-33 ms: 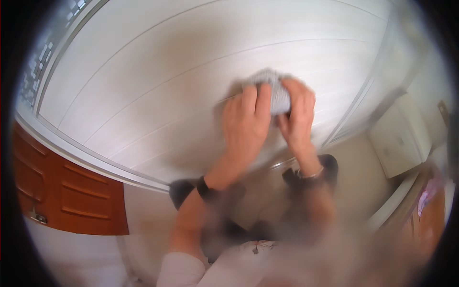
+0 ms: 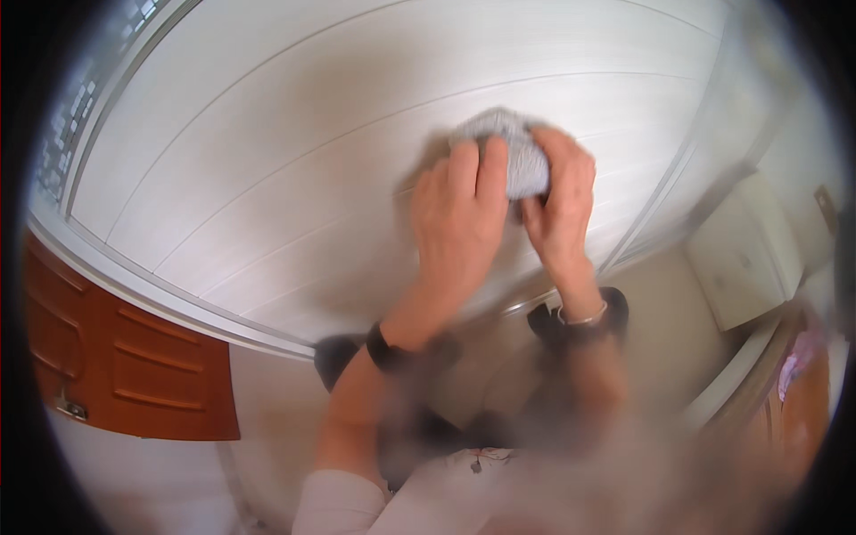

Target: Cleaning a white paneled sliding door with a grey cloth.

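A folded grey cloth (image 2: 526, 168) with a ribbed texture is held against the pale panelled door (image 2: 267, 116) in front of me. My left hand (image 2: 461, 209) grips its left side, fingers curled over it. From the right, my right hand (image 2: 563, 192) clasps the other side, thumb below and fingers on top. Part of the cloth is hidden behind the fingers of both hands. There is a black band (image 2: 383, 349) on my left wrist and a thin bracelet (image 2: 584, 318) on my right.
A metal frame (image 2: 169, 287) runs along the panel's left and lower edge. An orange-brown wooden door (image 2: 134, 348) with a handle stands at lower left. To the right are a pale cabinet (image 2: 744, 254) and a brown wooden edge (image 2: 749, 392). Haze blurs the lower part of the view.
Both hands and the cloth have shifted slightly up the panel, the right hand also a little to the right. More of the cloth shows now.
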Motion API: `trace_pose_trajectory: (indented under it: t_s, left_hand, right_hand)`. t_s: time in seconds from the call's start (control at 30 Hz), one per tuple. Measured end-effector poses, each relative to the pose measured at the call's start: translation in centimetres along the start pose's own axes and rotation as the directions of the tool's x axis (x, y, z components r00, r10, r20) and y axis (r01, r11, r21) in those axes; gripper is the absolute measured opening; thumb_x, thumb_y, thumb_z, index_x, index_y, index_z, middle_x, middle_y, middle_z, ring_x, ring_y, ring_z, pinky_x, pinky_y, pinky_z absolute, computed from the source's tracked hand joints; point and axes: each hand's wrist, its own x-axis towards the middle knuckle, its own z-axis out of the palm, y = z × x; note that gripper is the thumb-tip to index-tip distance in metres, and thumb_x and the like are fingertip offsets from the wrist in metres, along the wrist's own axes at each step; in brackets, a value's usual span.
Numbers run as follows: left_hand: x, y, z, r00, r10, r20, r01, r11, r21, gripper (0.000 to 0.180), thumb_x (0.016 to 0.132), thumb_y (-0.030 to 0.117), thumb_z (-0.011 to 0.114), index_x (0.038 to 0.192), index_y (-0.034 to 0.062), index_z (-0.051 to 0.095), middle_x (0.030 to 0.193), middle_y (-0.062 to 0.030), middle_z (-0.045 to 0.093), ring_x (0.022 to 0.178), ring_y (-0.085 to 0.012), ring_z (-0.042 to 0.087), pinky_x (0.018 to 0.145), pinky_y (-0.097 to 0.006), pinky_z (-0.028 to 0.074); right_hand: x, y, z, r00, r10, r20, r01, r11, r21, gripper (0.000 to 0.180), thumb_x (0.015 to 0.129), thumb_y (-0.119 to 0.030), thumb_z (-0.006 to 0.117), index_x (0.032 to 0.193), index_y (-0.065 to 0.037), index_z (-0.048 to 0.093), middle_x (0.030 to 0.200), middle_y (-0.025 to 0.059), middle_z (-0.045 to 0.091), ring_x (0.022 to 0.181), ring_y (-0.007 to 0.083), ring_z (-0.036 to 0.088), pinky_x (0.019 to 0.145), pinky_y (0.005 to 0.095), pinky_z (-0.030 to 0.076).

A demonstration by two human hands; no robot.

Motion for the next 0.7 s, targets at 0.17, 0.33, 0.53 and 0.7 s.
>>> trace_pose_trajectory:
  t_s: [0.17, 0.33, 0.53, 0.7]
  left_hand:
    - [-1.5, 0.6, 0.3, 0.989, -0.043, 0.145, 0.059, 0.993, -0.105, 0.043, 0.071, 0.004, 0.064, 0.114, 0.0038, 0.058, 0.094, -0.0133, 0.056, 0.076, -0.0340, 0.057, 0.062, -0.044, 0.046]
    - [-13.6, 1.7, 2.3, 0.950, -0.072, 0.305, 0.109, 0.988, -0.108, 0.023, 0.075, 0.005, 0.060, 0.098, 0.0060, 0.059, 0.086, -0.0094, 0.055, 0.061, -0.0308, 0.057, 0.051, -0.042, 0.045]
    - [-14.8, 1.4, 2.6, 0.868, -0.044, 0.495, 0.073, 0.997, -0.040, 0.034, 0.074, 0.006, 0.060, 0.108, 0.0043, 0.057, 0.087, -0.0105, 0.050, 0.069, -0.0229, 0.057, 0.058, -0.038, 0.046]
    - [-3.5, 4.4, 4.8, 0.959, 0.006, 0.282, 0.057, 0.975, -0.215, 0.035, 0.071, 0.006, 0.061, 0.106, 0.0037, 0.058, 0.086, -0.0124, 0.051, 0.072, -0.0326, 0.056, 0.061, -0.044, 0.046]
  right_hand:
    - [-1.9, 1.0, 0.9, 0.995, -0.055, -0.082, 0.052, 0.998, -0.048, 0.063, 0.057, 0.005, 0.059, 0.119, -0.002, 0.057, 0.112, 0.0167, 0.060, 0.106, 0.0360, 0.055, 0.090, 0.0458, 0.040]
    - [-15.9, 2.7, 2.4, 0.991, 0.067, 0.119, -0.060, 0.996, -0.065, 0.063, 0.055, 0.009, 0.060, 0.116, 0.000, 0.055, 0.113, 0.0169, 0.057, 0.106, 0.0380, 0.054, 0.093, 0.0453, 0.040]
    - [-16.2, 2.3, 1.9, 0.928, 0.152, 0.340, -0.165, 0.986, 0.009, 0.065, 0.054, 0.009, 0.060, 0.118, -0.003, 0.055, 0.118, 0.0177, 0.055, 0.112, 0.0373, 0.051, 0.093, 0.0454, 0.040]
    - [-7.4, 5.3, -2.1, 0.975, 0.193, 0.113, -0.190, 0.981, -0.034, 0.067, 0.057, 0.009, 0.061, 0.122, -0.003, 0.052, 0.119, 0.0199, 0.053, 0.114, 0.0398, 0.049, 0.095, 0.0450, 0.041]
